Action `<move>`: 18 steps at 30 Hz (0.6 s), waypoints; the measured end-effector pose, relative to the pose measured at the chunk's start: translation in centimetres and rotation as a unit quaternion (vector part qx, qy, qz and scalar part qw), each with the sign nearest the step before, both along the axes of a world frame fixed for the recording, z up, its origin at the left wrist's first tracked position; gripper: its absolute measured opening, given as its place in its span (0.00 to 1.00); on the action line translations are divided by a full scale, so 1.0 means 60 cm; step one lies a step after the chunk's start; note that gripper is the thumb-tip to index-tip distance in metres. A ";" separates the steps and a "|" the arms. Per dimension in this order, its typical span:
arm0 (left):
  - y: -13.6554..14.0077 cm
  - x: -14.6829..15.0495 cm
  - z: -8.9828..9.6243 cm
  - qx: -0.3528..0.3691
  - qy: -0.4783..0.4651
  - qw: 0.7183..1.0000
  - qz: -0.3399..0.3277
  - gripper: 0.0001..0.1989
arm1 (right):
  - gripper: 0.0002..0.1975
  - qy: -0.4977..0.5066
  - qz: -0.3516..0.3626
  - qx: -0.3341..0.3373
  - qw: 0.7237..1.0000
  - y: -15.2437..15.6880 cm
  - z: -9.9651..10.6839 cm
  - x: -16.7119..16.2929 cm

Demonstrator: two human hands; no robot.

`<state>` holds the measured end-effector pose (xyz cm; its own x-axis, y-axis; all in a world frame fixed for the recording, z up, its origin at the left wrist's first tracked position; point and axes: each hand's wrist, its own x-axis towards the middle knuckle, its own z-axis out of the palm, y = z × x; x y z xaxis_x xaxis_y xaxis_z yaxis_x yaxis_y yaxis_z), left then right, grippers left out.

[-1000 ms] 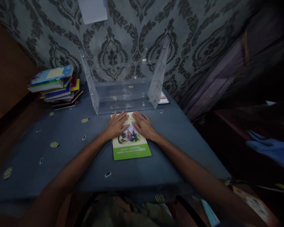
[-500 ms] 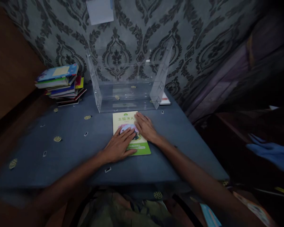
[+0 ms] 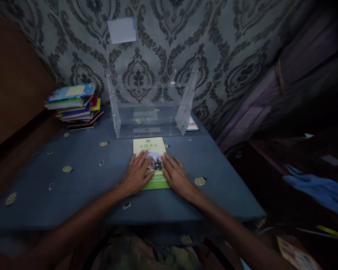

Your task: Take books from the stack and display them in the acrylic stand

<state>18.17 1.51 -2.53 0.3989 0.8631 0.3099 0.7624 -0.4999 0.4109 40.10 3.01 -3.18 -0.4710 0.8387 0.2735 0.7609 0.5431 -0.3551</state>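
Between the left grip (image 3: 136, 174) and right grip (image 3: 178, 177), both spread flat, a book (image 3: 155, 162) is touched along either side.

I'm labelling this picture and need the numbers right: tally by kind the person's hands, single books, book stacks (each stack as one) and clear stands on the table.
Hands: 2 (left hand, right hand)
Single book: 1
Book stack: 1
Clear stand: 1
Total: 5

Closed book (image 3: 156, 164), cream-and-green illustrated cover facing up, lying flat on the blue-covered table (image 3: 83, 180)
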 end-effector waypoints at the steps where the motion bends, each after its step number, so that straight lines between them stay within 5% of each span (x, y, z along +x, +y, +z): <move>1: 0.003 -0.003 -0.006 0.000 -0.016 0.999 0.035 0.27 | 0.26 0.000 0.003 -0.004 1.000 0.001 0.002 0.001; 4: 0.014 -0.013 -0.018 -0.012 -0.077 0.992 0.099 0.31 | 0.26 0.001 0.010 -0.019 1.000 0.002 0.007 0.003; 9: 0.042 -0.024 -0.015 -0.074 -0.257 0.957 0.114 0.30 | 0.27 0.028 0.008 -0.032 0.999 0.000 0.002 0.006; 14: 0.075 -0.042 0.004 -0.194 -0.536 0.804 0.171 0.17 | 0.28 0.056 0.002 -0.034 0.998 -0.001 -0.010 0.007; 18: 0.083 -0.048 0.025 -0.251 -0.628 0.710 0.198 0.09 | 0.28 0.063 0.000 -0.035 0.997 -0.002 -0.015 0.007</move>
<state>15.26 6.47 -1.02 -0.2244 0.9579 -0.1790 -0.3230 0.1002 0.9411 40.54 2.86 -4.06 -0.4361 0.8580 0.2712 0.7080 0.5132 -0.4851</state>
